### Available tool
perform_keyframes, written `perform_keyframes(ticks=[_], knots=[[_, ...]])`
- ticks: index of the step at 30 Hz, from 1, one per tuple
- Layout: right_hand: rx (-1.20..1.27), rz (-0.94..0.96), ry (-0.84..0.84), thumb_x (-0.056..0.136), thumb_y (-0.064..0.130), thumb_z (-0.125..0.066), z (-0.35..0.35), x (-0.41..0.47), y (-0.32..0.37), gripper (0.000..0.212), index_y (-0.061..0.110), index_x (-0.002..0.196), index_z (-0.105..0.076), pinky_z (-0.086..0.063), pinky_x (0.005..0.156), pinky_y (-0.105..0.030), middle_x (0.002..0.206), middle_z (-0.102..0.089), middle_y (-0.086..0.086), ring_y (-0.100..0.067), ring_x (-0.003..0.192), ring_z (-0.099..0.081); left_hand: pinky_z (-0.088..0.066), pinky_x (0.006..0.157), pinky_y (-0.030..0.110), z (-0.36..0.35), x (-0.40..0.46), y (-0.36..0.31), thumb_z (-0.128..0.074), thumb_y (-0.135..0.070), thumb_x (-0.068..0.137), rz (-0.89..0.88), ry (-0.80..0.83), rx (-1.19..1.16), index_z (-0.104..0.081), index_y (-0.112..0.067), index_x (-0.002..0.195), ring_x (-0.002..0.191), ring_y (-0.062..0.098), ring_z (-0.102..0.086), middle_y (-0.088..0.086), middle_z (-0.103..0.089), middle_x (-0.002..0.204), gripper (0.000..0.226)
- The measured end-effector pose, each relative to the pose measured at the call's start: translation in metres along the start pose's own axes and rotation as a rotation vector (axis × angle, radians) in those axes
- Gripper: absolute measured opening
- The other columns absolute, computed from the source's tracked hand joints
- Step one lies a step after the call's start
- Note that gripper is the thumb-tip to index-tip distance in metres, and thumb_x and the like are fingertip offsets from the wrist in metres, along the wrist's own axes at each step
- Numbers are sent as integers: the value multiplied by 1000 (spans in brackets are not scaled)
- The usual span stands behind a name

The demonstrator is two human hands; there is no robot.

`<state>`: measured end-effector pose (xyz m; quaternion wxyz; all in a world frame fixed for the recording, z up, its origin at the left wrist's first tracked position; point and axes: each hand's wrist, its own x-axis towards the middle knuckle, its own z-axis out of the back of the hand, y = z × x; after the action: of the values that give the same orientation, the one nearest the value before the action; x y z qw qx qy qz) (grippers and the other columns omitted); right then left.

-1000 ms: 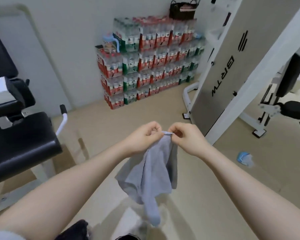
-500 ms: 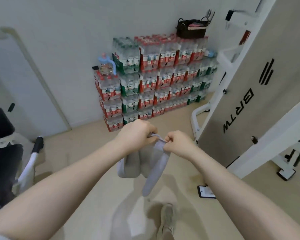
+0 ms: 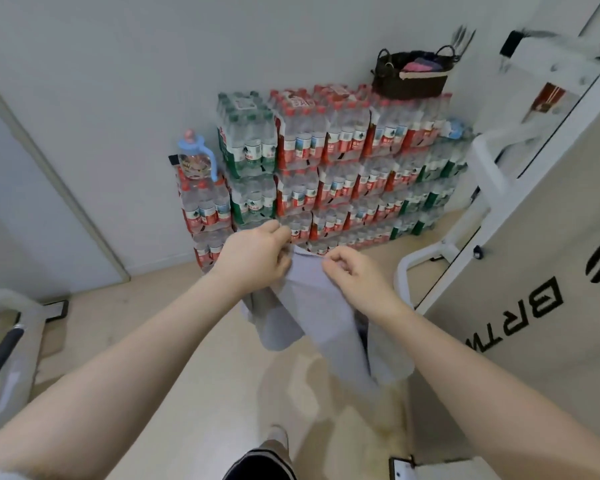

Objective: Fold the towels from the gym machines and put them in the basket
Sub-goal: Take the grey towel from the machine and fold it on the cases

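I see both arms stretched forward at mid-frame, holding a grey towel (image 3: 312, 306) up in the air above the beige floor (image 3: 174, 393). My left hand (image 3: 257, 259) has its grip curled tight around the towel's top edge, with cloth bunched beneath it. My right hand (image 3: 355, 275) pinches the same edge just at its 3 o'clock side, fingers curled in. The towel hangs down towards 5 o'clock in loose folds, blurred at the bottom. At 12 o'clock a wall of stacked water bottle packs (image 3: 326, 168) stands against the wall, and a dark woven basket (image 3: 411, 76) sits on top at 1 o'clock. A white gym machine (image 3: 534, 271) fills the 3 o'clock side.
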<state>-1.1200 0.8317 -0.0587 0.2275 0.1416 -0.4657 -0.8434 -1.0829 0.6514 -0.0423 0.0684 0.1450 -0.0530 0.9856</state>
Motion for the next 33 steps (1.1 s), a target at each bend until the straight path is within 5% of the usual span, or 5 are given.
perform_keyframes(ticks=[6,10,14,24,33], knots=[[-106,-149,258,84,22,-66,64,109,-35,37,-1,61,-46,-27,54,-25,55,-41,-13,-10,48,-37,-33,59,31,-41,98,41,-43,-15,89,91,13,-27,-56,1,90,83,30,-52,15,-51,94,21],[-205,-233,118,87,10,-57,94,202,-67,35,9,59,-38,-22,55,-30,58,-35,-3,-15,52,-33,-38,59,35,-69,178,83,-32,-20,84,41,-18,-53,-53,0,82,78,30,-50,15,-50,86,29],[-116,-274,-161,90,3,-46,115,304,-83,35,18,59,-46,-26,54,-30,62,-44,-2,-16,58,-39,-36,64,34,-81,270,133,-40,-10,90,219,36,-190,-47,-5,86,75,21,-39,5,-38,87,9],[29,-149,-438,96,8,-38,157,496,-100,23,10,102,-60,-38,68,-29,96,-57,-2,-19,88,-50,-30,51,27,-114,429,217,-30,-4,92,641,-183,-688,-46,-12,96,62,12,-41,-3,-47,72,17],[-204,102,-460,90,12,-50,234,693,-95,19,11,77,-64,-30,65,-29,85,-66,-9,-25,82,-56,-25,60,22,-147,576,276,-39,-12,95,731,-423,-585,-56,-5,102,83,20,-49,5,-57,88,19]])
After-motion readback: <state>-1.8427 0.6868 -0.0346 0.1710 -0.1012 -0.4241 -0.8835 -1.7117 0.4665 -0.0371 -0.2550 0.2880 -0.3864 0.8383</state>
